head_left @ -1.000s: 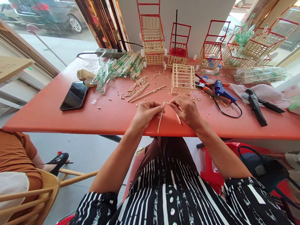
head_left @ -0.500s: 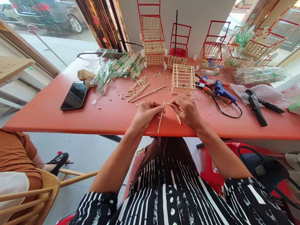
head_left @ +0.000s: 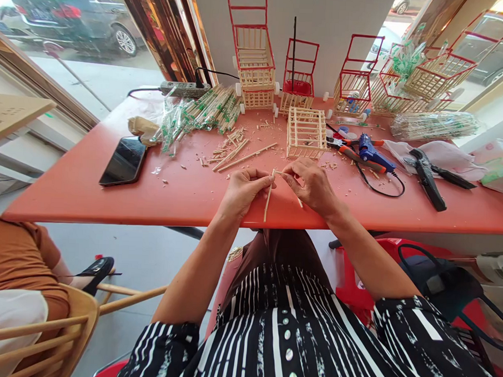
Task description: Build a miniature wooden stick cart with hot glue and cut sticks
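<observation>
Close to the table's front edge, my left hand (head_left: pixel 247 189) is closed, thumb and finger pinching a thin wooden stick (head_left: pixel 268 203) that slants down toward me. Opposite it, my right hand (head_left: pixel 312 185) pinches another short wooden stick (head_left: pixel 280 173), whose tip meets the first near my left fingertips. Whether the two are joined there I cannot make out. Below my right fingers a further stick end (head_left: pixel 300 202) pokes out, its other part hidden by the hand. Just beyond my right hand stands a small cage-like stick frame (head_left: pixel 306 133).
Cut sticks (head_left: pixel 232 154) and chips lie ahead, wrapped chopsticks (head_left: pixel 209 109) behind them. A phone (head_left: pixel 123 160) rests left. To the right are a blue glue gun (head_left: pixel 372 152), pliers and a black-handled tool (head_left: pixel 429 179). Red-trimmed stick carts (head_left: pixel 257 61) line the back. Someone sits at left.
Both hands keep almost the same pose, still pinching the sticks. The whole view has shifted very slightly.
</observation>
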The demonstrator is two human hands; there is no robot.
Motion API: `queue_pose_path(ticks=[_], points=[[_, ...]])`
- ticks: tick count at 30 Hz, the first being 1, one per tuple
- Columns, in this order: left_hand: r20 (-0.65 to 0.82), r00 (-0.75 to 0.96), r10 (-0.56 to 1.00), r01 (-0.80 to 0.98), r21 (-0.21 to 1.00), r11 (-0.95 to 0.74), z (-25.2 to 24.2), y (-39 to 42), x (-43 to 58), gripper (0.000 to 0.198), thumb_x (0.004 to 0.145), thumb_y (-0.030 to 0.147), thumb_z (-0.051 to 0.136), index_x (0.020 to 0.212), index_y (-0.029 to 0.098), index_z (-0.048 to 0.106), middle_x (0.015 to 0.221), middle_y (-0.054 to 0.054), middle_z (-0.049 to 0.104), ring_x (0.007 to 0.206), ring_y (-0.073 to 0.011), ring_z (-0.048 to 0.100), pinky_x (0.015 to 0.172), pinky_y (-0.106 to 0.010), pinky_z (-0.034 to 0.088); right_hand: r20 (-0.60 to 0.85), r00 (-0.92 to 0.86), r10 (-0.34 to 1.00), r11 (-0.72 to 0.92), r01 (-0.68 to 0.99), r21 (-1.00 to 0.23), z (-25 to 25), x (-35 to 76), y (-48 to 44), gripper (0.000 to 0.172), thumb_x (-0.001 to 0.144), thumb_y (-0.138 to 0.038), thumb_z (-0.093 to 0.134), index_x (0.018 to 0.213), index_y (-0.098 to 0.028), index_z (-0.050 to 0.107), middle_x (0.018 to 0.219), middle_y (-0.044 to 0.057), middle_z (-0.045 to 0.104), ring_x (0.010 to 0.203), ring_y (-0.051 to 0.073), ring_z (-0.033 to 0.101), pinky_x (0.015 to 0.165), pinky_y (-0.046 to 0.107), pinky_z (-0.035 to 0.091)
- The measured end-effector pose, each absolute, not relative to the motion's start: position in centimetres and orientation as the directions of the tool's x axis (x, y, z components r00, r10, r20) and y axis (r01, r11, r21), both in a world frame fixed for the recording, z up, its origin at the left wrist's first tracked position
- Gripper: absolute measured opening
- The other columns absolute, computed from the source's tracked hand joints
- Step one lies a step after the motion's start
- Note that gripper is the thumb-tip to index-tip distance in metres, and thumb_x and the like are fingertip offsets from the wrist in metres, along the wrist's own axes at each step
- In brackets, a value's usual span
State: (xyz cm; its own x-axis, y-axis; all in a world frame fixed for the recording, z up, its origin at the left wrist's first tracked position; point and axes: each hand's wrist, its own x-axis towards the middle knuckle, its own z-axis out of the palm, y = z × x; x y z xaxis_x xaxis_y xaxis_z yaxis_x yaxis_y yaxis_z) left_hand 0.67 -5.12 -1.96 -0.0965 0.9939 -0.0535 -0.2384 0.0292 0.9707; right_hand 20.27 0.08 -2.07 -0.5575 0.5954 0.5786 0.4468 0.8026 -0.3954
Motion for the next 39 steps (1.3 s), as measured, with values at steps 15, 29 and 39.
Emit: queue_pose_path(ticks=[15, 29, 39], points=[[-0.068, -0.091, 0.993, -0.230, 0.972, 0.046, -1.43, -5.33, 0.90, 0.023, 0.063, 0.030, 0.087, 0.069, 0.013, 0.074, 0.064, -0.005, 0.074, 0.050, -0.0071, 0.054, 0.050, -0.021, 0.042, 0.582, -0.559, 0.590, 0.805, 0.459, -0.375, -1.95, 20.26, -0.13, 0.026, 0.112, -0.036, 0.055, 0.092, -0.022, 0.064, 0.094, 0.008, 0.069, 0.091, 0.024, 0.059, 0.087, 0.038, 0.045], [-0.070, -0.085, 0.994, -0.231, 0.972, 0.049, -1.61, -5.30, 0.83, 0.023, 0.063, 0.031, 0.088, 0.068, 0.014, 0.074, 0.065, -0.006, 0.074, 0.050, -0.0073, 0.054, 0.050, -0.021, 0.042, 0.557, -0.550, 0.622, 0.782, 0.469, -0.410, -1.97, 20.13, -0.05, 0.020, 0.109, -0.032, 0.059, 0.091, -0.024, 0.060, 0.092, 0.007, 0.067, 0.089, 0.024, 0.058, 0.086, 0.039, 0.045], [-0.049, -0.081, 0.996, -0.230, 0.973, 0.030, -1.82, -5.35, 0.74, 0.026, 0.061, 0.034, 0.090, 0.068, 0.013, 0.075, 0.064, -0.005, 0.074, 0.049, -0.0072, 0.054, 0.049, -0.021, 0.042, 0.599, -0.546, 0.585, 0.807, 0.459, -0.370, -2.19, 20.02, 0.01, 0.017, 0.107, -0.026, 0.061, 0.090, -0.023, 0.059, 0.090, 0.006, 0.065, 0.086, 0.023, 0.056, 0.083, 0.037, 0.044]])
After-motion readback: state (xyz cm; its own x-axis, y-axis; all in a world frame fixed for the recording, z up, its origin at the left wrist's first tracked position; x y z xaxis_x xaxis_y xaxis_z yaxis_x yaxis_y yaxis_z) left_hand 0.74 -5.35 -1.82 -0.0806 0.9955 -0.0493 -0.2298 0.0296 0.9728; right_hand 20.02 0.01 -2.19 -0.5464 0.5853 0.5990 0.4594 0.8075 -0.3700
